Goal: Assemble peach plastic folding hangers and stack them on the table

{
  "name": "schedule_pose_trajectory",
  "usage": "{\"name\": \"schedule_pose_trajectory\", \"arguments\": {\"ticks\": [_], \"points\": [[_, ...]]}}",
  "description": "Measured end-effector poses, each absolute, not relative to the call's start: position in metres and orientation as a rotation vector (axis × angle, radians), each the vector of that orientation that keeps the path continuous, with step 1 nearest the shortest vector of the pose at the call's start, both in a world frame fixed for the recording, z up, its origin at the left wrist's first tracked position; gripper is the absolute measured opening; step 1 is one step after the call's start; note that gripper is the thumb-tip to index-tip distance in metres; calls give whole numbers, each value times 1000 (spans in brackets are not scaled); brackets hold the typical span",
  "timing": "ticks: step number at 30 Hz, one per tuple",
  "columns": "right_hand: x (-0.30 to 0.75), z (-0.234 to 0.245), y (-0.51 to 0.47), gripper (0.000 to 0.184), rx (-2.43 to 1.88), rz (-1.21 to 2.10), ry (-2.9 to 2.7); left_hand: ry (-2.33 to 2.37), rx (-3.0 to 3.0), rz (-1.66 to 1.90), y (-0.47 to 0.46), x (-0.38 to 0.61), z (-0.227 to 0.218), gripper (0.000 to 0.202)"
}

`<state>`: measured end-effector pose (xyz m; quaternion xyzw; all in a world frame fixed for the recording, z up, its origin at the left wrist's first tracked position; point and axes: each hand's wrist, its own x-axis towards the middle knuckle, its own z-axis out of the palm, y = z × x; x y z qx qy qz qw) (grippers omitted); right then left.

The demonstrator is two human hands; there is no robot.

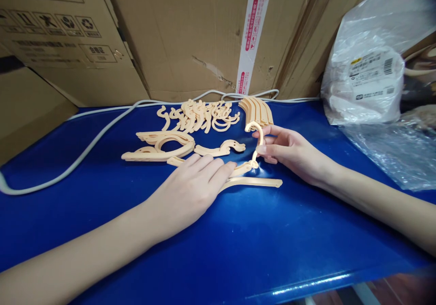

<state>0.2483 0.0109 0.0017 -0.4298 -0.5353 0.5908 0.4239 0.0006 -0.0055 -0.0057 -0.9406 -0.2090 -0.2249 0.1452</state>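
Both hands are held over a blue tabletop (259, 255). By the right hand (286, 148), thumb and fingers brought together, a cream hook (260, 139) is pinched upright, its lower end set against the right end of a cream arm piece (241, 169). The left hand (195, 184) is laid palm down across that arm piece, its fingers together and bent; its thumb is hidden, so whether the piece is gripped or merely pressed down cannot be told. Just in front, a second long piece (259, 182) is partly covered by the left hand. Behind the hands, a short jointed piece (221, 150), a set of folded hangers (160, 148), a heap of loose hooks (200, 114) and a stack of curved arms (257, 110) are spread directly on the tabletop, with a white cable (109, 125) run behind them. As for containers, a printed carton (71, 71) is stood at the left and a taped carton (184, 28) along the back; the contents of neither are shown. At the right, a pale rounded bundle is wrapped in a clear plastic bag (361, 32), marked with a white label (371, 74), and crumpled plastic film (391, 148) is spread in front of it
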Motion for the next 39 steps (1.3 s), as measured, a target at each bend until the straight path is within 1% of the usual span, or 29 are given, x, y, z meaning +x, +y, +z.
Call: {"name": "schedule_pose_trajectory", "arguments": {"ticks": [14,21,23,26,27,31,36,39], "points": [[246,2,10,37,-1128,1401,-1403,-586,-2717,-566,-8,3,-4,38],[243,7,8,35,-1070,1369,-1405,-577,-2715,-576,-10,3,-2,35],[243,8,7,41,-1069,1341,-1382,-647,-2753,-619,-8,2,-3,31],[244,8,7,57,-1055,1298,-1360,-805,-2835,-685,-5,0,-4,28],[244,7,8,60,-1050,1302,-1355,-853,-2865,-699,-4,0,-4,28],[244,5,8,58,-1050,1374,-1323,-974,-2956,-727,-2,-1,-2,30],[243,4,9,64,-1043,1444,-1296,-979,-2982,-748,-5,1,-2,28],[243,4,9,60,-1016,1481,-1287,-976,-3001,-774,-5,2,-2,26]]}}
